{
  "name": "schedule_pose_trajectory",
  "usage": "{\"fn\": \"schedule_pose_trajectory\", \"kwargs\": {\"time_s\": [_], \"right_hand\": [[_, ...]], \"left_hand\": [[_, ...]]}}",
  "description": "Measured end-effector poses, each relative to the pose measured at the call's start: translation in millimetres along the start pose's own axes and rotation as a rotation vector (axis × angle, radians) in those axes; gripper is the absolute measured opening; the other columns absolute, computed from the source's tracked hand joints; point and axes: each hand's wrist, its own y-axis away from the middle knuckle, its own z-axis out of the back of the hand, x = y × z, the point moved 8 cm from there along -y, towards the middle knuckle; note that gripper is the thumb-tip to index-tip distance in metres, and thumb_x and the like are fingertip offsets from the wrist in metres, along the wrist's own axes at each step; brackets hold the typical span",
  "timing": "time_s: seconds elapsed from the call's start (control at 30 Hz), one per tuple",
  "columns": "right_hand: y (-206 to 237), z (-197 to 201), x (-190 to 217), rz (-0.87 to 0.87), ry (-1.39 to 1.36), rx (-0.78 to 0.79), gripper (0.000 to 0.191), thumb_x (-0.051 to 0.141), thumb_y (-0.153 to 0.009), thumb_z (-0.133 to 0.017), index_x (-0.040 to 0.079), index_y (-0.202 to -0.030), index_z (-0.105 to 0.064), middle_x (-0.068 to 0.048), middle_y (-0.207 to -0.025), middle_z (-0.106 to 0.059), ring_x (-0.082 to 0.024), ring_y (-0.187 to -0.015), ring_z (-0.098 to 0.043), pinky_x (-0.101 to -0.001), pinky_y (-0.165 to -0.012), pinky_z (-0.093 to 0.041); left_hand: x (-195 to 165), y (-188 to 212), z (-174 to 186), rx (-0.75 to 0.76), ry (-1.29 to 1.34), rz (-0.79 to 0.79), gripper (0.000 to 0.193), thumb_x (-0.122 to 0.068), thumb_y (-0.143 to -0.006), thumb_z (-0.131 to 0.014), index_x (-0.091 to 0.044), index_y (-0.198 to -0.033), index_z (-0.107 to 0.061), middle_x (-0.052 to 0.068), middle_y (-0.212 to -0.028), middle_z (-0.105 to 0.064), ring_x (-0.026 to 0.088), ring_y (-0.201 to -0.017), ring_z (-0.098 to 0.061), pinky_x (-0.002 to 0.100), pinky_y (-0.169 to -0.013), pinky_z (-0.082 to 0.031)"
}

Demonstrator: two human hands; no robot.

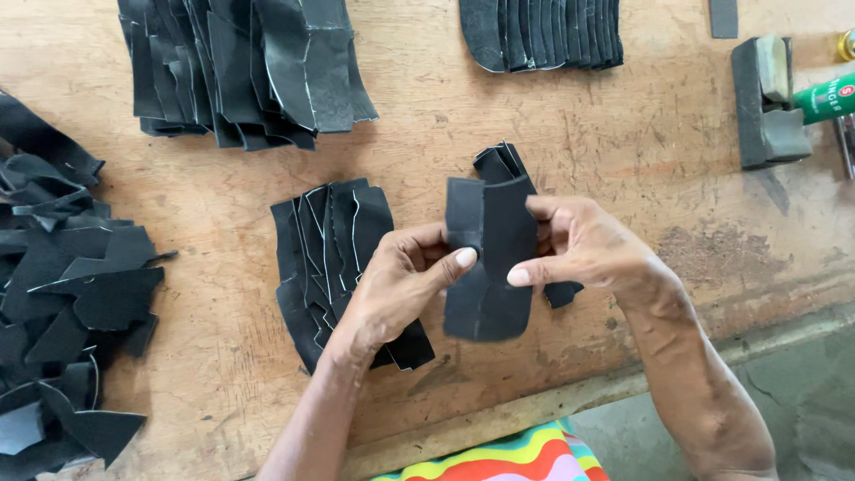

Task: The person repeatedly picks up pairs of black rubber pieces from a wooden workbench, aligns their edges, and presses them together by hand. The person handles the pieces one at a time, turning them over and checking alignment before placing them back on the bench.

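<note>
Wooden workbench (223,196) fills the view, worn and stained, front edge running diag. lower right. Big loose heap of black leather offcuts (62,294) at far left. Fanned stack of black cut pieces (240,71) top left-centre; smaller neat row of curved black pieces (543,31) top centre. Another fanned stack (325,240) mid-bench, partly under the left hand. Grey sharpening block (766,102) top right, green cylindrical bottle (828,96) just beside it, touching or nearly, can't tell.

Person's left hand (392,285) and right hand (588,249) both pinch one black leather piece (488,258), held upright-ish above bench centre, between the two hands. Left thumb (454,263) pressed on its left edge, right thumb (534,272) on its right edge, fingers behind. More black pieces (503,165) stick up behind it, seemingly in the same grip.

Striped multicolour cloth (508,459) at bottom edge.
</note>
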Motion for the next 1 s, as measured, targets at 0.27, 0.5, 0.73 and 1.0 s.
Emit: {"fn": "schedule_pose_trajectory", "kwargs": {"time_s": [0.27, 0.5, 0.73, 1.0], "right_hand": [[5.2, -3.6, 9.2, 0.144, 0.411, -0.276, 0.019, 0.019, -0.081, -0.086, 0.004, -0.09, -0.081, 0.001, -0.062, -0.064, -0.006, -0.055, -0.049, -0.0235, -0.049, -0.043], [15.7, -13.5, 20.9, 0.311, 0.31, -0.422, 0.012, 0.014, -0.087, -0.083, 0.004, -0.092, -0.079, 0.004, -0.069, -0.07, -0.002, -0.06, -0.054, -0.0213, -0.052, -0.045], [4.2, -7.2, -0.9, 0.14, 0.043, -0.205, 0.018, 0.008, -0.084, -0.084, 0.001, -0.098, -0.076, 0.0, -0.086, -0.074, -0.005, -0.075, -0.064, -0.0231, -0.063, -0.054], [-0.1, -13.6, -15.4, 0.073, -0.157, -0.19, 0.031, 0.0, -0.081, -0.078, -0.002, -0.112, -0.074, -0.005, -0.103, -0.077, -0.01, -0.09, -0.07, -0.0282, -0.082, -0.061]], "left_hand": [[24.5, -2.8, 5.9, -0.124, 0.351, 0.055, 0.015, -0.01, -0.099, -0.072, 0.005, -0.104, -0.076, 0.004, -0.084, -0.072, 0.005, -0.066, -0.06, 0.021, -0.058, -0.05], [22.1, -5.0, 9.5, -0.152, 0.383, -0.026, 0.014, -0.006, -0.097, -0.073, 0.001, -0.109, -0.077, 0.005, -0.09, -0.075, 0.005, -0.071, -0.062, 0.019, -0.06, -0.049], [11.5, -1.5, 4.8, -0.091, 0.397, -0.053, 0.025, 0.006, -0.089, -0.076, 0.006, -0.113, -0.068, 0.011, -0.098, -0.076, 0.013, -0.086, -0.071, 0.028, -0.078, -0.062], [13.0, -2.5, 4.9, -0.127, 0.322, 0.012, 0.03, 0.004, -0.086, -0.077, 0.008, -0.114, -0.068, 0.013, -0.098, -0.076, 0.014, -0.085, -0.072, 0.028, -0.078, -0.062]]}}
